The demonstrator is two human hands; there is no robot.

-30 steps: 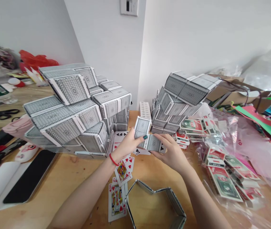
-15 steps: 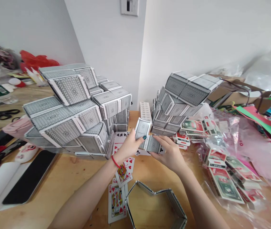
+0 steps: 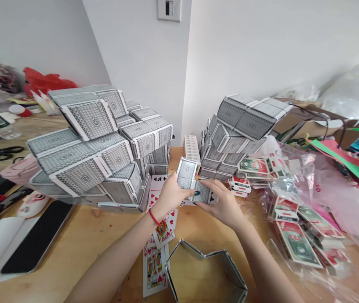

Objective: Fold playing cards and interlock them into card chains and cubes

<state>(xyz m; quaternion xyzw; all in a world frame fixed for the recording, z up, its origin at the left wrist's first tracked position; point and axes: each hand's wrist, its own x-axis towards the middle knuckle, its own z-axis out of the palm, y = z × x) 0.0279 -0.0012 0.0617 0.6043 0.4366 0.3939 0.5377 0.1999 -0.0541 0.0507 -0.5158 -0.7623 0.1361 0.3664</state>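
Note:
Between my two hands is a piece of joined playing cards (image 3: 186,171) with grey patterned backs, one panel upright and another at its lower right. My left hand (image 3: 171,191), wearing a red string bracelet, is closed on its left side, the thumb lying across the joint. My right hand (image 3: 223,202) pinches the lower right card (image 3: 202,191) between thumb and fingers. Beneath my hands lie face-up cards (image 3: 157,185). Nearer me, an angular open frame of cards (image 3: 226,269) stands on the table beside a king of hearts (image 3: 154,269).
Stacked card blocks rise at left (image 3: 87,155) and right (image 3: 239,122). A row of folded white pieces (image 3: 192,149) stands between them. Red and green card boxes (image 3: 298,244) and clear plastic lie at right. A black phone-like slab (image 3: 37,237) and scissors (image 3: 4,152) are at left.
My left thumb has slid right and down across the joint onto the lower card. The upright panel tilts slightly differently. My right hand stays nearly in place.

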